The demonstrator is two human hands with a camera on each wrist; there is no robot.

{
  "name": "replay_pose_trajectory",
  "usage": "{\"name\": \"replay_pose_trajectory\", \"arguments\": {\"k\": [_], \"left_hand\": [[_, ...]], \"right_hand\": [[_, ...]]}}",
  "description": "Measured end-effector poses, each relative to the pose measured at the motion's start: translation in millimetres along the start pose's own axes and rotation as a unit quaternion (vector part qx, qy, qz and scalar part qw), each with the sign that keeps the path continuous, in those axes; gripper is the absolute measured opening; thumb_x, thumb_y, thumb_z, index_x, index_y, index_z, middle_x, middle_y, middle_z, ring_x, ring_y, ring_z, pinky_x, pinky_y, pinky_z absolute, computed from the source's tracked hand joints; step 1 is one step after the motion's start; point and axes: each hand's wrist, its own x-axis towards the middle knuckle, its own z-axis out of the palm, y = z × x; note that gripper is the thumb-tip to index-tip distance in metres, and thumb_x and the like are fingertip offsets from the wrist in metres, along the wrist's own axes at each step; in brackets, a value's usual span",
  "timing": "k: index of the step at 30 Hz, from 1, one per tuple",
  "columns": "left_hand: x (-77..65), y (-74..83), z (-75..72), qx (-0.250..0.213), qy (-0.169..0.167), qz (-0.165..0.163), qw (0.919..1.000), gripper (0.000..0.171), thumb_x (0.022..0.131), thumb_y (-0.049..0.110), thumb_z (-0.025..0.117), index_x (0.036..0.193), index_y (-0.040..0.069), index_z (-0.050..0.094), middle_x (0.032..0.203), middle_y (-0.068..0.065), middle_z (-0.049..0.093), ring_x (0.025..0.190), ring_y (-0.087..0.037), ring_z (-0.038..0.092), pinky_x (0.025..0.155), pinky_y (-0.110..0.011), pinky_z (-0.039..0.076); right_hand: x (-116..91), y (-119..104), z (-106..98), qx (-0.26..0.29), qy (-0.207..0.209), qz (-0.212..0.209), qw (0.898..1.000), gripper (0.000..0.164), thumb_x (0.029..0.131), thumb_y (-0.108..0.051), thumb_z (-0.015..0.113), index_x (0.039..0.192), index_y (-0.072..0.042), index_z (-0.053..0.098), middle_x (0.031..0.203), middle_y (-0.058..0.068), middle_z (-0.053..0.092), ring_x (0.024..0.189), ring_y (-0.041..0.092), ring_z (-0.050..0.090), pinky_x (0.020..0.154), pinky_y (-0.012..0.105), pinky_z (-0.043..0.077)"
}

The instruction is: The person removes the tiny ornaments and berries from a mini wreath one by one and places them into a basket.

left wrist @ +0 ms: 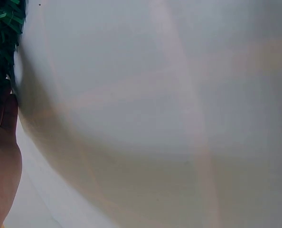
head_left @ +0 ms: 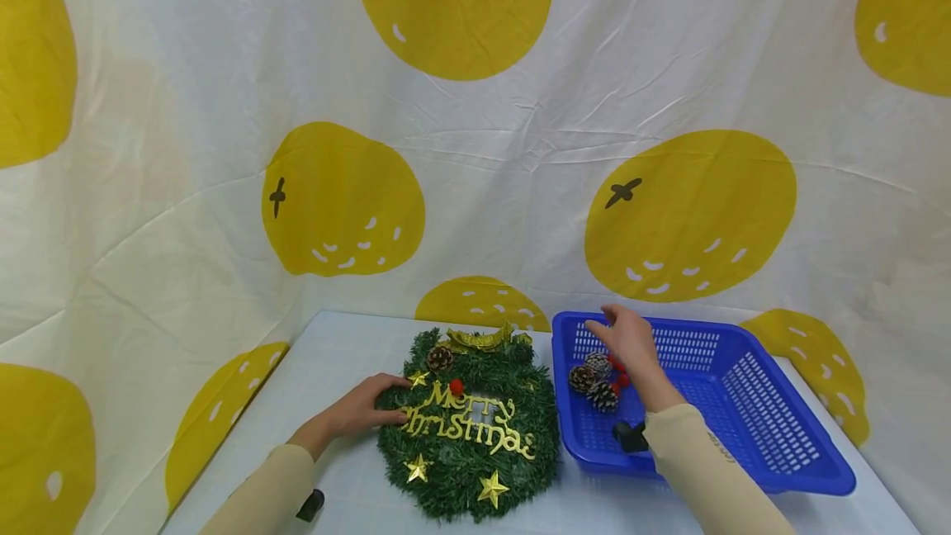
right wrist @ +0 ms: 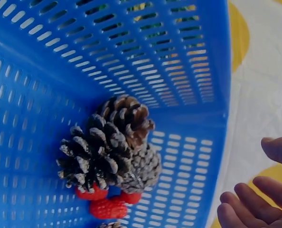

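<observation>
A green Christmas wreath [head_left: 475, 481] lies on the table, bearing gold "Merry Christmas" lettering [head_left: 475, 423], gold stars [head_left: 493, 489], a brown pine cone [head_left: 440, 358], a red ball [head_left: 456, 387] and a gold bow [head_left: 479, 340]. On its left side rests my left hand [head_left: 369, 404], thumb and fingers apart, touching the greenery. Most of that hand is out of frame in the left wrist view. My right hand [head_left: 628, 339] hovers over the back left of a blue basket [head_left: 773, 481], fingers loosely bent and holding nothing. Pine cones [right wrist: 96, 156] and red balls [right wrist: 108, 208] sit below it in the basket's corner.
A white cloth printed with yellow fruit [head_left: 691, 217] hangs behind and at the sides. Pale cloth covers the table [head_left: 334, 353]. The basket's slotted left wall stands close beside the wreath. Small black devices [head_left: 631, 437] are at both wrists.
</observation>
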Motion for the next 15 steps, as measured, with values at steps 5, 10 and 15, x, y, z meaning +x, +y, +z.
{"name": "replay_pose_trajectory", "arguments": {"k": [5, 10, 15], "left_hand": [[0.1, 0.1, -0.3, -0.003, -0.001, 0.002, 1.0, 0.059, 0.09, 0.04, 0.07, 0.135, 0.005, 0.055, 0.135, -0.017, 0.052, 0.128, -0.04, 0.045, 0.103, -0.06, 0.035], [0.0, 0.5, -0.8, -0.006, -0.002, 0.0, 1.0, 0.059, 0.09, 0.04, 0.07, 0.135, 0.005, 0.055, 0.136, -0.017, 0.052, 0.128, -0.04, 0.045, 0.103, -0.061, 0.035], [0.2, 0.2, -1.0, -0.003, -0.002, 0.0, 1.0, 0.059, 0.09, 0.041, 0.07, 0.135, 0.005, 0.055, 0.136, -0.016, 0.052, 0.128, -0.04, 0.045, 0.103, -0.06, 0.035]], "right_hand": [[-3.6, -11.6, 1.5, 0.012, 0.0, -0.02, 1.0, 0.057, 0.096, -0.028, 0.062, 0.139, 0.006, 0.048, 0.136, 0.026, 0.053, 0.122, 0.043, 0.05, 0.098, 0.056, 0.043], [-8.9, -28.2, 4.6, 0.031, -0.005, -0.048, 0.998, 0.057, 0.096, -0.027, 0.062, 0.141, 0.004, 0.047, 0.137, 0.025, 0.053, 0.122, 0.042, 0.05, 0.096, 0.056, 0.044], [-14.8, -47.4, 9.4, 0.036, -0.001, -0.084, 0.996, 0.054, 0.096, -0.025, 0.064, 0.139, 0.003, 0.05, 0.135, 0.023, 0.055, 0.12, 0.041, 0.054, 0.094, 0.055, 0.046]]}}
